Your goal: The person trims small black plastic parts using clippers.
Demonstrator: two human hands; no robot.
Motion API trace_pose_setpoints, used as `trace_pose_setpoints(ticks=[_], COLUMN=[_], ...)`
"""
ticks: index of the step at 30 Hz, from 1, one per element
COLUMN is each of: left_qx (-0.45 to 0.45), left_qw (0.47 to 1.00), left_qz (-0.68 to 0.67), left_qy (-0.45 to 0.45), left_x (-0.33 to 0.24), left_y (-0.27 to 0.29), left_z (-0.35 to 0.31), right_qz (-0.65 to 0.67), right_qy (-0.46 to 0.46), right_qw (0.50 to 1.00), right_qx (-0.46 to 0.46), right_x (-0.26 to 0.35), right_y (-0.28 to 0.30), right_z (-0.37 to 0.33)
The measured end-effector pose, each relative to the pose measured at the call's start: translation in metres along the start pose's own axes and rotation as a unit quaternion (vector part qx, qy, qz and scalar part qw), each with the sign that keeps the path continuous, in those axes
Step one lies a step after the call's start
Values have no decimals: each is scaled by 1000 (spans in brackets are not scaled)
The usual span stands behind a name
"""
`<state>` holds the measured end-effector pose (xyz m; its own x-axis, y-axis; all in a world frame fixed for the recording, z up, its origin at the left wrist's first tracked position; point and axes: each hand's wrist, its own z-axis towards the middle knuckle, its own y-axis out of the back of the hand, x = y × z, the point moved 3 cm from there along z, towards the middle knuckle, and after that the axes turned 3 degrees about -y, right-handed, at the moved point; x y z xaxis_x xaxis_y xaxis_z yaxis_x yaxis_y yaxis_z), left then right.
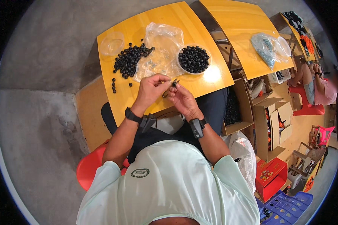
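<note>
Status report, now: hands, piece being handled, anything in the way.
Left hand and right hand together at small dark piece, exact grip unclear. Piece too small to identify. Clear plastic bag just beyond hands; nothing seen blocking them.

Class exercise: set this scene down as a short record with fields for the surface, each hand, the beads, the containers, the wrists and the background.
Surface: yellow table
Left hand: fingertips at a small dark thing, too small to name
Right hand: fingertips at the same thing
Loose beads: black, mostly piled left of the bag
Bag: see-through plastic, crumpled
Tub: right of the bag, heaped with black beads
Wrists: a black-strapped device on each
Background: seated co-worker, far right
</note>
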<state>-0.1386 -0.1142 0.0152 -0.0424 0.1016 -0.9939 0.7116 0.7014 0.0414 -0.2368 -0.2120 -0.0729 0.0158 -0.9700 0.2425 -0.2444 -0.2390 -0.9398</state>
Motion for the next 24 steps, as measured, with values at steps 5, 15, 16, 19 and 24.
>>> trace_pose_setpoints(ticks=[5,15,16,19,24], left_qx=[-28,-67,-43,-7,9], left_qw=[992,957,957,958,969], left_qz=[63,202,210,216,192], left_qy=[-109,-196,-197,-191,-153], left_x=[10,-11,-13,-11,2], left_y=[-4,-5,-4,-1,5], left_z=[-20,-43,-45,-48,-49], right_qz=[39,-25,-46,-50,14], right_qy=[6,-8,-12,-31,-63], right_qw=[999,999,998,998,997], right_qx=[-31,-29,-30,-14,-35], right_x=[-18,-25,-24,-22,-36], right_y=[-11,-16,-16,-17,-14], right_z=[-4,-20,-23,-30,-33])
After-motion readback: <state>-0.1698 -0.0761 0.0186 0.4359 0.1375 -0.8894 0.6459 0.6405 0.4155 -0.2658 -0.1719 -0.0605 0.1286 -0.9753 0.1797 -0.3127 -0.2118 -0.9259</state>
